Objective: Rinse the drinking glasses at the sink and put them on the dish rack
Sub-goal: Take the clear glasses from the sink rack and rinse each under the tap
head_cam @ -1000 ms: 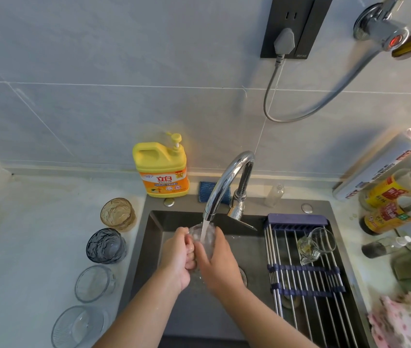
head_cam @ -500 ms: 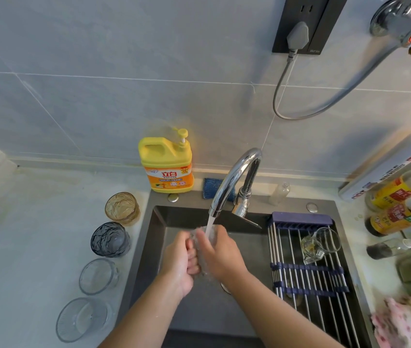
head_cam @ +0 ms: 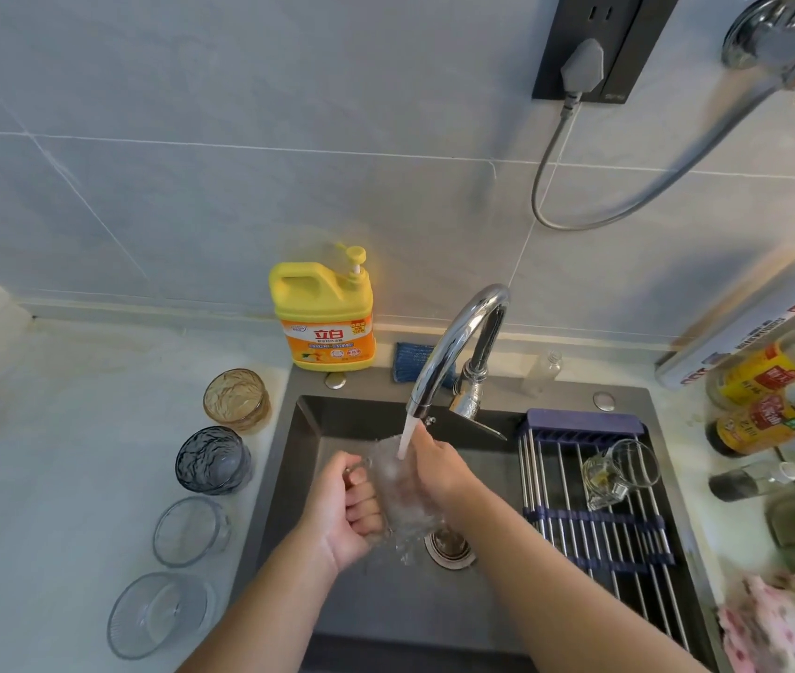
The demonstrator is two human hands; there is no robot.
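The left grip (head_cam: 351, 512), a bare hand, has its fingers curled tight round the handle side of a clear drinking glass (head_cam: 397, 493), and the right grip (head_cam: 439, 473) wraps the opposite wall of the same glass with its thumb up by the rim, so both are closed on it. The glass sits between the two grips, low inside the dark sink (head_cam: 337, 420), its mouth tipped up. A stream of water (head_cam: 405, 437) from the curved faucet (head_cam: 458, 342) just beyond the grips falls into it and splashes out underneath. The drain (head_cam: 451, 548) lies just below and to the right of the glass. To the right of the right grip, the dish rack (head_cam: 580, 425) spans the sink, and a second clear glass (head_cam: 621, 471) lies tilted on its bars, apart from the hand. To the left of the left grip, on the pale desk (head_cam: 70, 478), four glasses stand in a line along the sink edge: an amber glass (head_cam: 236, 399) farthest, then a dark blue-grey glass (head_cam: 213, 460), then a small clear glass (head_cam: 190, 530) and a wide clear glass (head_cam: 160, 614) nearest. Beyond the left grip, a yellow soap bottle (head_cam: 322, 315) stands against the wall.
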